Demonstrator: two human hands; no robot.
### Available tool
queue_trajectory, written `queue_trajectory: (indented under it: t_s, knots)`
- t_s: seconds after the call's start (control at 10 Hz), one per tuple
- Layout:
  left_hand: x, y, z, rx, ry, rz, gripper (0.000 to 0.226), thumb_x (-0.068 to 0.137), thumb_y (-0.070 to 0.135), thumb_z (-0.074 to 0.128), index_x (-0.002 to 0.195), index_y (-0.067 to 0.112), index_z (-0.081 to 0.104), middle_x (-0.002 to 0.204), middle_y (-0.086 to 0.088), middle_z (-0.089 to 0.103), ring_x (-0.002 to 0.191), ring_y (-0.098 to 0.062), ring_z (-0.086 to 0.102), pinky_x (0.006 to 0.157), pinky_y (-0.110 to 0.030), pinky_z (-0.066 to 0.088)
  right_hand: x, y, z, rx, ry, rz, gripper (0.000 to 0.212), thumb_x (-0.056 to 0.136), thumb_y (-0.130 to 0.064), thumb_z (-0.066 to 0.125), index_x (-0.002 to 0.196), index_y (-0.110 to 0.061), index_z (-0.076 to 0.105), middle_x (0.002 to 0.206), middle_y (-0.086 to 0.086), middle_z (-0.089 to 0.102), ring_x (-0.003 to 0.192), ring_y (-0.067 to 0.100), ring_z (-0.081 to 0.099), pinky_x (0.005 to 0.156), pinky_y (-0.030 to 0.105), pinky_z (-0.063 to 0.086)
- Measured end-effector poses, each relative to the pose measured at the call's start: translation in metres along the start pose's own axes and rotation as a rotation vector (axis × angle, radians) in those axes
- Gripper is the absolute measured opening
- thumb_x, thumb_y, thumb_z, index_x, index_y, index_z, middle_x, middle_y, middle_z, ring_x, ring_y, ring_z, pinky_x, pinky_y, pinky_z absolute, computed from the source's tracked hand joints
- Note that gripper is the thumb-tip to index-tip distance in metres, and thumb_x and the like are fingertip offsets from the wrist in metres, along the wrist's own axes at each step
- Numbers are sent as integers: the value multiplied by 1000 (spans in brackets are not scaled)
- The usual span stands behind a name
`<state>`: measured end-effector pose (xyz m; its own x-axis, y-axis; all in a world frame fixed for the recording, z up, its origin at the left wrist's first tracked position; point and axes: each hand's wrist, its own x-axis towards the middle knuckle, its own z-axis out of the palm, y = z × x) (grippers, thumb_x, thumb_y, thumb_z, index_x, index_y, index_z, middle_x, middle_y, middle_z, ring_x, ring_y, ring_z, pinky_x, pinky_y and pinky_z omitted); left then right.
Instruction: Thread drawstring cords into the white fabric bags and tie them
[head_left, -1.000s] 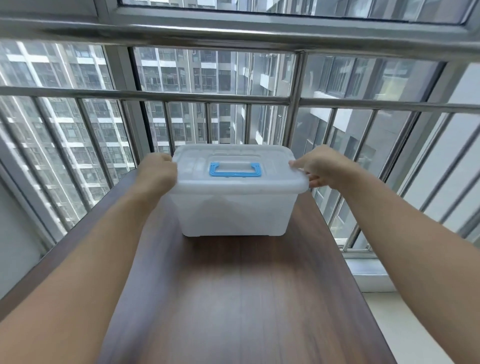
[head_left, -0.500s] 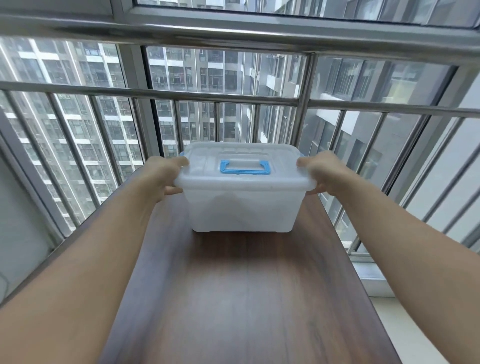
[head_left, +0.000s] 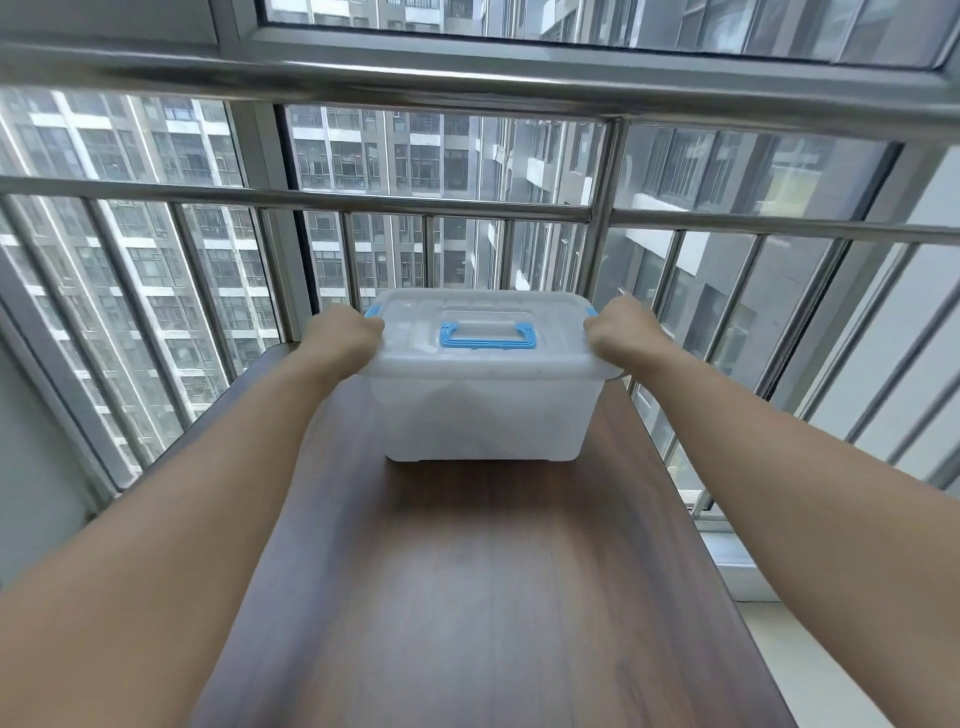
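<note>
A translucent white plastic storage box with a blue handle on its closed lid stands at the far end of a dark wooden table. My left hand grips the lid's left edge by a blue latch. My right hand grips the lid's right edge by the other blue latch. The box's contents show only as a pale blur through its wall. No bags or cords are visible.
A steel railing with vertical bars and a window stand right behind the box. The table is long and narrow, with a drop to the floor on its right side and a wall at the left.
Both hands have shifted up along the box's sides onto the lid's ends by the blue latches. The view has tilted slightly.
</note>
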<state>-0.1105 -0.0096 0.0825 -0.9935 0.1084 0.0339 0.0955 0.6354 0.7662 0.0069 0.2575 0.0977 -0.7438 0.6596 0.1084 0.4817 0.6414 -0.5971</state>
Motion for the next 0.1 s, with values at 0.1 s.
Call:
queue_trajectory:
  t_s: [0.1]
  knots:
    - [1, -12, 6, -235, -27, -19, 62, 96, 56, 45, 124, 2, 56, 120, -14, 61, 104, -30, 60, 85, -37, 47, -3, 3, 2, 198, -65, 69, 46, 105, -37, 46, 123, 3, 57, 119, 14, 58, 97, 30, 58, 69, 31, 46]
